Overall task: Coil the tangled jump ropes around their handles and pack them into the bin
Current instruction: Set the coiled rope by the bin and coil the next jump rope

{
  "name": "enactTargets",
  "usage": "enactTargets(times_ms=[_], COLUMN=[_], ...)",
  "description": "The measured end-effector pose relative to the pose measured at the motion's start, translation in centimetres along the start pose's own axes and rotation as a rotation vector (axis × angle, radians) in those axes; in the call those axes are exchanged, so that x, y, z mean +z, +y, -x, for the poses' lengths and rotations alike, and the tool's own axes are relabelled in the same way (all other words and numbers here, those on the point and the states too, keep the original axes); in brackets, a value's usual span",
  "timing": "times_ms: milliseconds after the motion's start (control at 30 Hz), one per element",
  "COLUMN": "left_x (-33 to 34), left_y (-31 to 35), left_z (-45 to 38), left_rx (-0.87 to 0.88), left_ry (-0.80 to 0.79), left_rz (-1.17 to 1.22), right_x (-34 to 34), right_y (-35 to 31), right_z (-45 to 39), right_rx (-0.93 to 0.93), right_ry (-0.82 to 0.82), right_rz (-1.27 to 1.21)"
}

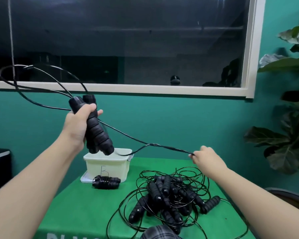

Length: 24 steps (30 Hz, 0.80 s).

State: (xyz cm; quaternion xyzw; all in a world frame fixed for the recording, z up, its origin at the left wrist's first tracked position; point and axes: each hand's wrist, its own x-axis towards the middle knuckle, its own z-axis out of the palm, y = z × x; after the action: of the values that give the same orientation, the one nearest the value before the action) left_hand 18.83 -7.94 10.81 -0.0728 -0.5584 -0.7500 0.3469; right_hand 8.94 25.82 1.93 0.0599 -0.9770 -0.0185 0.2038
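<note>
**Now: two handles gripped, cord drawn out to the right**

Up over the table's left part, a pair of black ribbed handles (97, 130) is gripped together by the left hand (79, 121), fingers curled round them, thumb across the front; handles tilted, lower ends just above the bin (107, 165). From their top ends, black cord (128, 137) is looped out to the left in front of the window (128, 40), then run down and right to the right hand (205, 156), where it is pinched at the fingertips. The white bin, marked w/ a hand-drawn "B", is set at the back of the green table (79, 209). One coiled rope bundle (106, 181) is laid just in front of the bin, touching its base. A tangled pile of ropes (171, 195), handles & loose cord mixed, is spread on the table's right part, below the right hand. A leafy plant (290, 118) is seen at far right against the teal wall.
</note>
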Motion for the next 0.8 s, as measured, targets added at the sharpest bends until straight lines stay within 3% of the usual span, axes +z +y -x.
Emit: enactTargets(times_ms=[133,233,300,467,667,800], left_x=[-0.4,-0.7,-0.8,-0.6,-1.0,-1.3], left_y=[-0.5,-1.1,-1.6,-2.9,-4.4,-5.4], left_z=[-0.1,-0.1,0.0,0.5,1.1,1.4], left_rx=[-0.014,-0.03,-0.051,-0.063,-0.12,-0.175], left_ry=[-0.023,-0.046,-0.073,-0.092,-0.107,-0.135], left_rz=[-0.042,-0.031,-0.041,-0.072,-0.11,-0.131], right_x=[-0.2,-1.7,-3.3,-8.9,-12.9,-12.6], right_y=[2.2,2.2,1.8,-0.6,-3.2,-3.9], right_z=[-0.6,-1.4,-2.3,-3.5,-3.8,-4.7], right_rx=[0.248,0.397,0.326,0.072,-0.099,-0.12], right_ry=[-0.096,-0.158,-0.075,0.182,0.131,0.151], right_rz=[-0.147,-0.55,-0.662,-0.656,-0.69,-0.56])
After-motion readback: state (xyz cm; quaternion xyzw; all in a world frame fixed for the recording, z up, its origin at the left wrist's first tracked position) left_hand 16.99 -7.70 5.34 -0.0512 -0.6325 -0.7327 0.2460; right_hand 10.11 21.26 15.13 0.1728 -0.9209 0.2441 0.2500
